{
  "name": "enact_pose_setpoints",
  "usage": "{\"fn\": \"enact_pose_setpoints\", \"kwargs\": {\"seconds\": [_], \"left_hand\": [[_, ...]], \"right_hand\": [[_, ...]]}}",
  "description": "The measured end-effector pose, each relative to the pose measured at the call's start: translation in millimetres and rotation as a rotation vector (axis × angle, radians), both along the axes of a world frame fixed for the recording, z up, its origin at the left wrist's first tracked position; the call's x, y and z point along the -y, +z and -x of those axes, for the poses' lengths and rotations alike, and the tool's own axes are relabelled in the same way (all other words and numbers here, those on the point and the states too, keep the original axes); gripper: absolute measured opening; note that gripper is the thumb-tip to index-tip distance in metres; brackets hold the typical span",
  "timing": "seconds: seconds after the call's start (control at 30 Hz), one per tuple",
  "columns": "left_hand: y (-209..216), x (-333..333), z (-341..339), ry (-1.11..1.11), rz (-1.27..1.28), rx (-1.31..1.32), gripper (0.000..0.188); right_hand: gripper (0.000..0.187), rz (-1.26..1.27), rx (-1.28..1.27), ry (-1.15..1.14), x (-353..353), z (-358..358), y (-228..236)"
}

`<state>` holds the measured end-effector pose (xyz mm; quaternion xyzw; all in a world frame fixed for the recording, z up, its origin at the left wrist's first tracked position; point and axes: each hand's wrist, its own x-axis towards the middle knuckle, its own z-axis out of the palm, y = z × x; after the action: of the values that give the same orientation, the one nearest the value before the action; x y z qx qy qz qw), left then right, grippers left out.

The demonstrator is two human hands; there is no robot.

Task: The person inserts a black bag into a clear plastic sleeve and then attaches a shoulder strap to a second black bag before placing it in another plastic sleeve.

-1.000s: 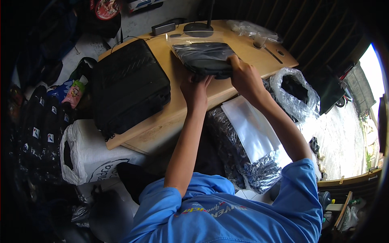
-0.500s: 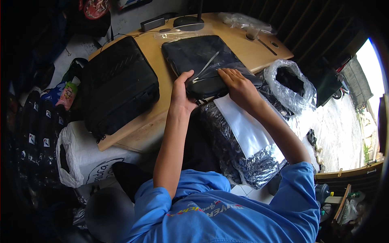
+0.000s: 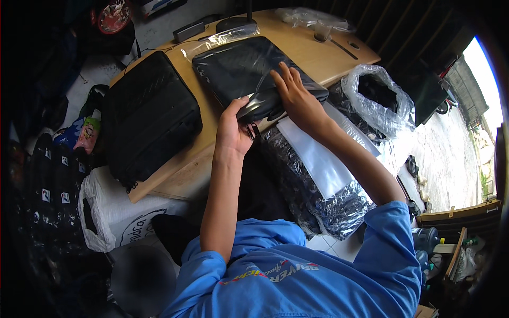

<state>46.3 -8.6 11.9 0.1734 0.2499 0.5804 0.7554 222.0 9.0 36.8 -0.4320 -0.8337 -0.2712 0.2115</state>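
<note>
A flat black bag [image 3: 238, 66] lies in a clear plastic sleeve [image 3: 220, 40] on the wooden table [image 3: 318, 58], its near end at the table's edge. My left hand [image 3: 232, 130] grips the near left corner, thumb on top and the other fingers underneath, mostly hidden. Dark zipper pulls hang just beside that palm. Over the near right part of the bag, my right hand [image 3: 302, 106] rests on the plastic with its fingers stretched out. A larger black bag [image 3: 154, 108] lies to the left on the same table.
White plastic sheets [image 3: 318, 159] lie on a plastic-wrapped bundle [image 3: 339, 212] below the table's edge. An opened clear plastic sack [image 3: 379, 127] stands at the right. A white sack [image 3: 122, 201] sits at the lower left. A clear cup [image 3: 321, 34] stands far back.
The plastic-covered bag shows a little farther left and up in the picture, as does the table. My right fingers have shifted up over the bag and spread. My left hand keeps its grip.
</note>
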Motion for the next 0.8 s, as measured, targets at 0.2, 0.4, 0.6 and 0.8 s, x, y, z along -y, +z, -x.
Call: {"fn": "enact_pose_setpoints", "kwargs": {"seconds": [0.2, 0.4, 0.6, 0.8], "left_hand": [[1, 10, -3, 0.061, 0.039, 0.016, 0.017], [8, 18, -5, 0.032, 0.001, 0.08, 0.01], [1, 19, -7, 0.049, 0.027, 0.163, 0.007], [-3, 22, -4, 0.019, -0.019, 0.197, 0.015]], "right_hand": [[0.032, 0.167, -0.081, 0.012, -11, 4, -5], [0.028, 0.265, -0.055, -0.143, -9, 15, -1], [0.023, 0.18, -0.002, -0.262, -18, 28, -1], [0.015, 0.007, 0.027, -0.285, -30, 35, -5]]}}
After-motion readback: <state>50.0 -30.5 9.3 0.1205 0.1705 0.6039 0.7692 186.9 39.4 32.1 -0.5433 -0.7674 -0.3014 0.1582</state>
